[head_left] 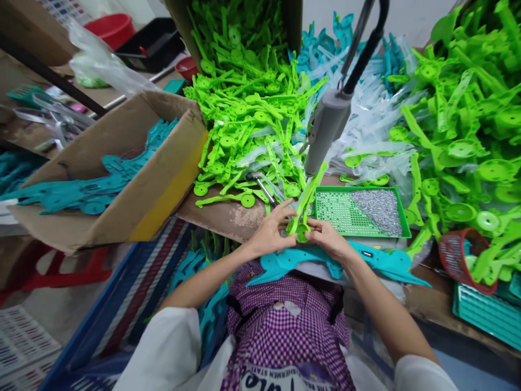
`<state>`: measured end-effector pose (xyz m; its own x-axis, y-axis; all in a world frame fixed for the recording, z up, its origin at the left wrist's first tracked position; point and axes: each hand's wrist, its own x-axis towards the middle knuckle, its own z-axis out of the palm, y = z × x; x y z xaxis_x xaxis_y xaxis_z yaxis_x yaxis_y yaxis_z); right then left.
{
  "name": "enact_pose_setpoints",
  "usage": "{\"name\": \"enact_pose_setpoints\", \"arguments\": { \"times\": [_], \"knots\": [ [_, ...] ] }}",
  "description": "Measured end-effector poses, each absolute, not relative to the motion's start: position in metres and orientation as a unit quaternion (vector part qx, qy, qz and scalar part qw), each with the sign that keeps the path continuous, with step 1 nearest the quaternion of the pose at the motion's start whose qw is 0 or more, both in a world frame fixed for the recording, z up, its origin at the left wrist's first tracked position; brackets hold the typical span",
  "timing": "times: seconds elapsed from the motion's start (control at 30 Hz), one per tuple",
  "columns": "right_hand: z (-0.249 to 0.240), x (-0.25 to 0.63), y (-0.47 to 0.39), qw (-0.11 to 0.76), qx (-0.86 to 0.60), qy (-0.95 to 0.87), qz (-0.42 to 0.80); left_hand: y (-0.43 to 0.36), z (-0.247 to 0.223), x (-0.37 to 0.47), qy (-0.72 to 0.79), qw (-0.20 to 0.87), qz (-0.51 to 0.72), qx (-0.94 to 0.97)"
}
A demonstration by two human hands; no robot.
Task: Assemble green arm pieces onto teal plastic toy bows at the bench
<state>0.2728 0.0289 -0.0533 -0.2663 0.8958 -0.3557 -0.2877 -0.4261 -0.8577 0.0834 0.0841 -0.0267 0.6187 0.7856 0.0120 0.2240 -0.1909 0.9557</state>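
Observation:
My left hand (272, 231) and my right hand (330, 239) are both closed around a bright green plastic part (306, 202), a long arm with a rounded lower end. The part stands tilted between my fingertips, its arm pointing up and away. Just beyond it hangs a grey electric screwdriver (328, 120) on a black cord, and the tip is hidden behind the part. Below my hands a large teal plastic piece (285, 263) lies across the table's front edge. To the right, a green perforated tray (334, 212) holds a heap of small silver screws (380, 209).
Piles of green parts (244, 111) and translucent pieces (366, 122) cover the back. A cardboard box (163, 187) with teal assemblies stands left. More green parts (464, 146) and a red basket (459, 255) sit right. A blue-sided bin (122, 304) with teal pieces is below left.

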Motion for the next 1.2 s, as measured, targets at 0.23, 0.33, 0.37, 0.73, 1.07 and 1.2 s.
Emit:
{"name": "enact_pose_setpoints", "arguments": {
  "times": [0.23, 0.33, 0.37, 0.73, 1.07, 1.2],
  "knots": [
    [-0.050, 0.270, 0.028, 0.423, -0.460, -0.354, 0.696, 0.077, -0.025, 0.093, 0.385, 0.463, 0.264, 0.754],
    [-0.043, 0.264, 0.029, 0.437, -0.469, -0.370, 0.673, 0.072, -0.026, 0.098, 0.419, 0.431, 0.283, 0.747],
    [-0.042, 0.262, 0.030, 0.444, -0.474, -0.373, 0.663, 0.070, -0.027, 0.099, 0.427, 0.434, 0.292, 0.737],
    [-0.054, 0.241, 0.017, 0.490, -0.533, -0.408, 0.556, 0.070, -0.041, 0.097, 0.440, 0.576, 0.369, 0.582],
    [-0.063, 0.234, 0.010, 0.507, -0.566, -0.495, 0.422, 0.071, -0.028, 0.089, 0.398, 0.655, 0.309, 0.563],
    [-0.056, 0.233, 0.008, 0.481, -0.563, -0.553, 0.382, 0.078, -0.029, 0.080, 0.379, 0.729, 0.282, 0.495]
  ]
}}
